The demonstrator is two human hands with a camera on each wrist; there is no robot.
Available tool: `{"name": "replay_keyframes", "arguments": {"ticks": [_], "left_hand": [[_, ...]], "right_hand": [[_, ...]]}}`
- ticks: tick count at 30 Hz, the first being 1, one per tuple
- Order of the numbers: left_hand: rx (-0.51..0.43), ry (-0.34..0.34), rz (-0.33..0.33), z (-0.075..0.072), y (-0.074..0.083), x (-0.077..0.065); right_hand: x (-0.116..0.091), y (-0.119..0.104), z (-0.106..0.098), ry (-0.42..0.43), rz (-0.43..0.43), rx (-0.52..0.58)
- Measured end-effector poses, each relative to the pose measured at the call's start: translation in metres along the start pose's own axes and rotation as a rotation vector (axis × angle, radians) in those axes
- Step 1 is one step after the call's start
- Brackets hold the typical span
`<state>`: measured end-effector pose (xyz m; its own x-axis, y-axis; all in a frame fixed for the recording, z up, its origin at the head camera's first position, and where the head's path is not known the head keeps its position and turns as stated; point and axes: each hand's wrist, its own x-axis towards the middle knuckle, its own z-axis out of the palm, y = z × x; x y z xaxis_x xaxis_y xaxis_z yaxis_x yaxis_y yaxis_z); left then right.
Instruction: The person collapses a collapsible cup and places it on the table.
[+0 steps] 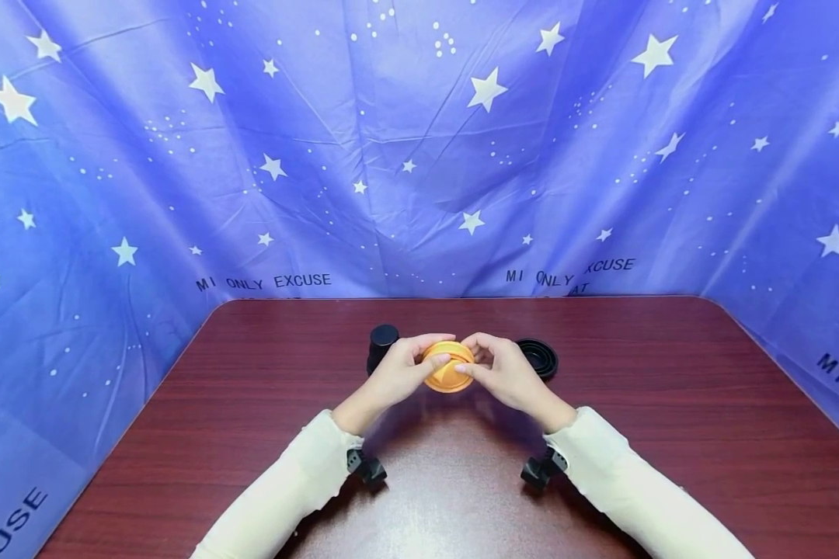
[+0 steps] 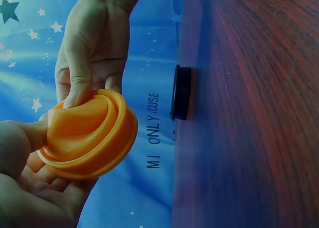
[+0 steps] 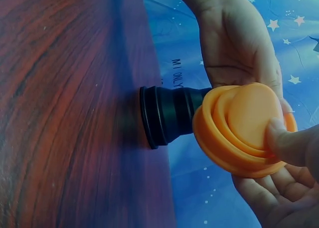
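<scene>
An orange collapsible silicone cup (image 1: 450, 377) is held up between both hands above the table, partly folded in, its ringed folds uneven. My left hand (image 1: 404, 368) grips its left side, thumb pressed on the folded face and fingers behind. From the right, my right hand (image 1: 509, 374) grips the same cup, its thumb also on the face. In the left wrist view, the thumbs dent the orange surface (image 2: 79, 123). Beyond my left hand stands a black ribbed cup (image 3: 172, 111), extended with its wide rim down. Behind my right hand lies a flattened black ringed cup (image 1: 541, 357).
The dark red wooden table (image 1: 643, 435) has its far edge against a blue curtain (image 1: 391, 101) with stars and lettering. Black wrist devices (image 1: 369, 470) hang under both pale sleeves, low over the table.
</scene>
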<state>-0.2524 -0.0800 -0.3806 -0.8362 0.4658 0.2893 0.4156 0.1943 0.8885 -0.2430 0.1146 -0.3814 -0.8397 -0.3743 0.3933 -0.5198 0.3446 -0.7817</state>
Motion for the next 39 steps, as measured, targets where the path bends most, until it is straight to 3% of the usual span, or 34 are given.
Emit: {"name": "replay_keyframes", "arguments": {"ticks": [9,12,19,27,39], "left_hand": [[-0.159,0.033,0.077,-0.003,0.007,-0.002],[-0.163,0.035,0.095,-0.004,0.007,-0.002],[-0.108,0.057,0.128,-0.003,0.003,-0.001],[-0.075,0.131,0.105,-0.001,-0.003,0.000],[-0.114,0.041,0.054,0.000,0.009,-0.002]], "right_hand": [[0.004,0.000,0.004,0.069,-0.001,0.202],[0.003,-0.001,0.005,0.086,0.020,0.238],[0.000,0.000,0.007,0.120,0.048,0.203],[0.000,0.001,0.009,0.113,0.038,0.172],[-0.001,0.004,-0.004,0.065,0.095,0.208]]}}
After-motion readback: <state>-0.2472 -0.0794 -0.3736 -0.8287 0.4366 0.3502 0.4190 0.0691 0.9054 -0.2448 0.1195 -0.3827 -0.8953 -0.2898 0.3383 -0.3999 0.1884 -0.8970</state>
